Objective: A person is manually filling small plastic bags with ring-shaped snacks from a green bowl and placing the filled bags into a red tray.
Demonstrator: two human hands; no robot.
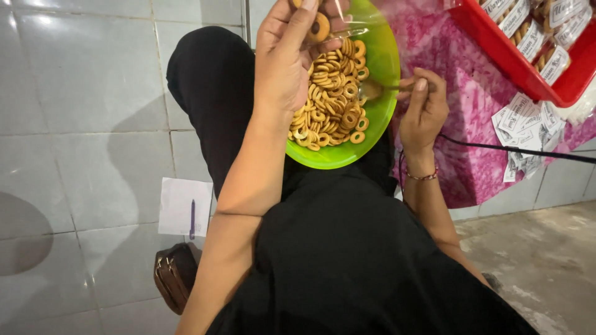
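Head view: grey tiled floor (93,124), pink patterned cloth (472,93) spread at right, concrete patch beyond. Green plastic bowl (379,118) of ring-shaped biscuits (329,105) sits on the person's black-clad lap. Left hand (282,59), raised over the bowl, pinches a clear plastic bag (347,15) with a biscuit inside. Right hand (424,108), fingers curled tight, grips a spoon (375,89) dipping at the bowl's right edge. Red tray (515,62) of packed biscuits, paper labels (528,127), paper with pen (184,208), brown bag (176,273) nearby.
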